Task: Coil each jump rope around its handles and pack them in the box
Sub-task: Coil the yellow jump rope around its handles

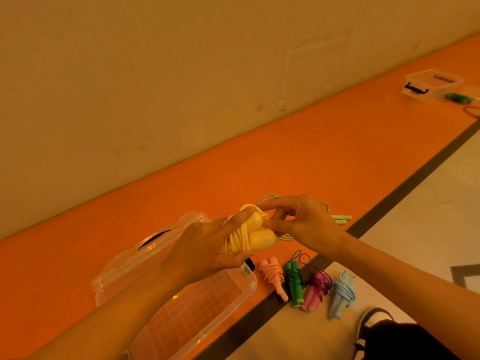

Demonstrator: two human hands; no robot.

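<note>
My left hand (207,248) grips a yellow jump rope (255,236), its cord wound around the two handles. My right hand (304,222) pinches the cord's end at the top of the bundle. Below my left arm lies the clear plastic box (207,307), open, with its lid (145,253) beside it. Several coiled ropes lie on the floor to the right of the box: pink (274,278), green (293,281), magenta (318,287) and light blue (341,293). A pale green rope (340,219) lies uncoiled behind my right hand.
An orange floor strip runs along a plain wall (181,74). A second clear box (431,85) with a green rope (458,97) beside it sits far right. My shoe (371,320) is at the lower right.
</note>
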